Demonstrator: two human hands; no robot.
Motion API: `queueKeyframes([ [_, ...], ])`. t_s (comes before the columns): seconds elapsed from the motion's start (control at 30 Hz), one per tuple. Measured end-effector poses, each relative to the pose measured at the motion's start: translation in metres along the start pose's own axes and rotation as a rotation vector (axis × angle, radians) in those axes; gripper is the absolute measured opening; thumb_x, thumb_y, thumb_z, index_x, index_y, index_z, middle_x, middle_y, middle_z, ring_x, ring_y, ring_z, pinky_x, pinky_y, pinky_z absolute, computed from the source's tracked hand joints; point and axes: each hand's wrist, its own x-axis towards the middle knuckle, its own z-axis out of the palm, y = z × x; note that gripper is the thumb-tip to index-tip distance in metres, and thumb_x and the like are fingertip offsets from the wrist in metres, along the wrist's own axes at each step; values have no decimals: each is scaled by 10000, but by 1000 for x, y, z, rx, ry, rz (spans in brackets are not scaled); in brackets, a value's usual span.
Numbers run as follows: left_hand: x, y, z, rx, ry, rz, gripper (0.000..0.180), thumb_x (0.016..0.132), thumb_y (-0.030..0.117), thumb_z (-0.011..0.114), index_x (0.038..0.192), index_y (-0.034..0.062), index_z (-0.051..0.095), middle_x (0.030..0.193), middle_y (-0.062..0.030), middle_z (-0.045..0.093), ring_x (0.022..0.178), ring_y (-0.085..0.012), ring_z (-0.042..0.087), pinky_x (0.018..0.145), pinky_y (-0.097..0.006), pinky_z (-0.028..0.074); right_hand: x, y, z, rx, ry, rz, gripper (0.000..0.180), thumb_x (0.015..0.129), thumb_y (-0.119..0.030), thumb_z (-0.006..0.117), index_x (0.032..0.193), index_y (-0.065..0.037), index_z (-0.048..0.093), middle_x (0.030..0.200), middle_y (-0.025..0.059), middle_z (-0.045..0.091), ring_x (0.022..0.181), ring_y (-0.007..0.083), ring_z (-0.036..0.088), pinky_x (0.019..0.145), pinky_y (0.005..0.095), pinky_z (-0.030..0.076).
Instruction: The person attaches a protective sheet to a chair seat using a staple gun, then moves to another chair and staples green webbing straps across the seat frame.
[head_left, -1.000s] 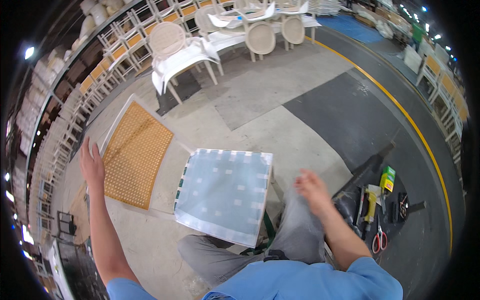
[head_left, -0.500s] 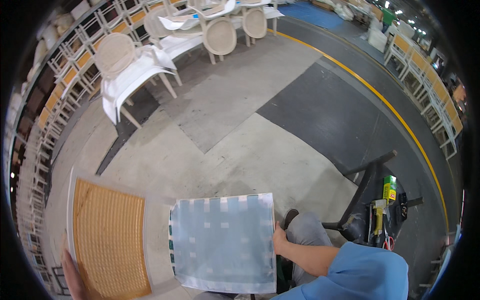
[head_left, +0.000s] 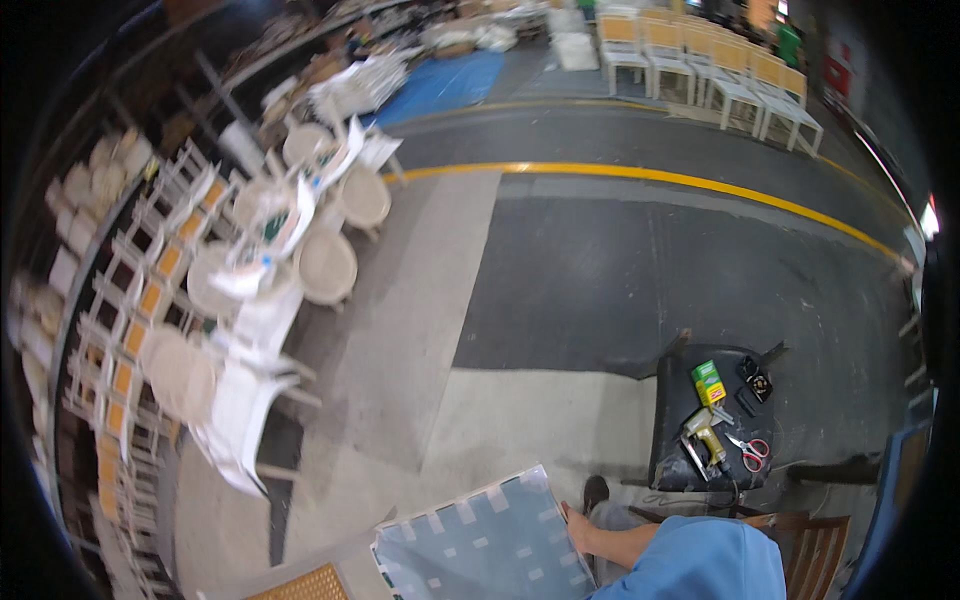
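A flat, square panel (head_left: 480, 545) with a blue-grey face and rows of pale patches lies tilted at the bottom centre. My right hand (head_left: 577, 530) grips its right edge, the fingers partly hidden by that edge. Left of the panel, a woven cane panel (head_left: 308, 584) in a pale frame is cut off by the lower edge of the picture. My left hand is out of the picture.
At right, a black-seated chair (head_left: 665, 420) holds a staple gun (head_left: 708, 445), red-handled scissors (head_left: 750, 453) and a green-yellow box (head_left: 708, 383). White-wrapped round-backed chairs (head_left: 328, 265) stand at left. Cane-backed chairs (head_left: 730, 80) line the far side, past a yellow floor line (head_left: 620, 172).
The view has swung to the right. Both panels now sit lower in the picture, and the cane one is mostly cut off. My left hand has left view; my right keeps its grip.
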Motion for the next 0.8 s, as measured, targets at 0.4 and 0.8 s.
queueKeyframes([
  [0.4,262,366,-97,-820,224,36,548,940,435,636,1147,-72,659,964,-294,710,895,-403,673,797,-533,496,-205,-408,25,188,-123,-722,750,1067,-628,405,1396,19,593,1325,173,659,1216,278,622,1060,461,490],
  [0.8,487,579,-102,-1080,340,221,551,930,400,634,1241,-54,642,996,-296,715,939,-421,678,874,-539,501,-317,-612,-113,623,193,-1168,722,1072,-619,408,1395,5,575,1348,167,620,1255,290,578,1106,479,450],
])
